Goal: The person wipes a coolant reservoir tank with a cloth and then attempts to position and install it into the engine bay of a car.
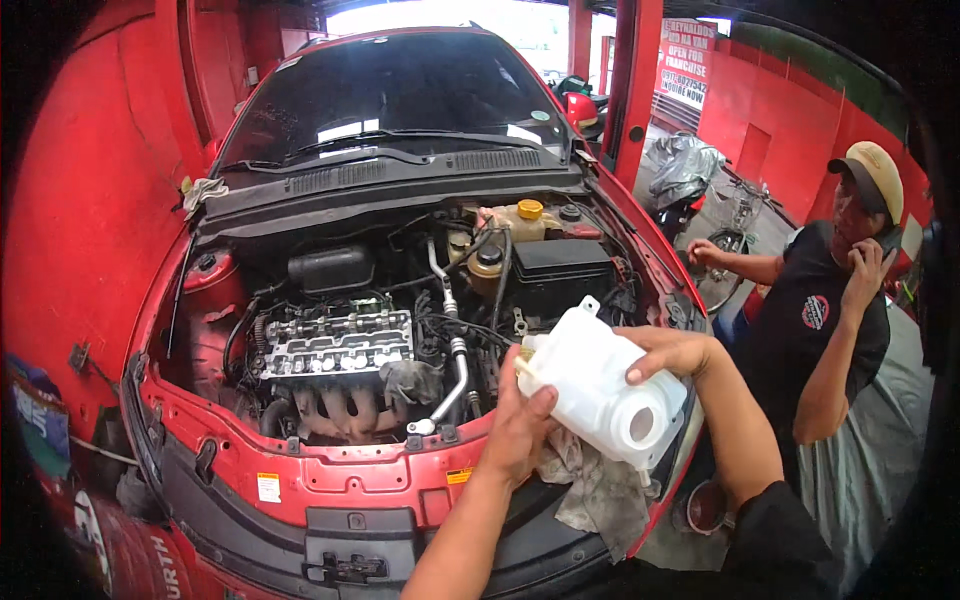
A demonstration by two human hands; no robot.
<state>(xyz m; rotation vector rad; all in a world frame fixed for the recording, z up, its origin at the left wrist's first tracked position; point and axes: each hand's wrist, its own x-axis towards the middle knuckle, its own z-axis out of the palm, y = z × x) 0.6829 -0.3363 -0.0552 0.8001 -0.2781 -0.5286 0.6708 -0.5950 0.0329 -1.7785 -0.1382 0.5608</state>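
White translucent plastic forms the boxy tank with a round open mouth (590,372), held up over the front right of the red car (340,478), the left hand (520,420) gripping its left end and the right hand (672,358) its upper right side. Below it lies a stained grey cloth (600,505); leftward sits the exposed silver metal engine top (340,342). Farther right stands a person in a black shirt and tan cap (815,315).

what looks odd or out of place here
The engine looks odd: its top is exposed, with no cover on it. A stained rag lies crumpled at the car's front corner, and the white tank has an uncapped mouth.
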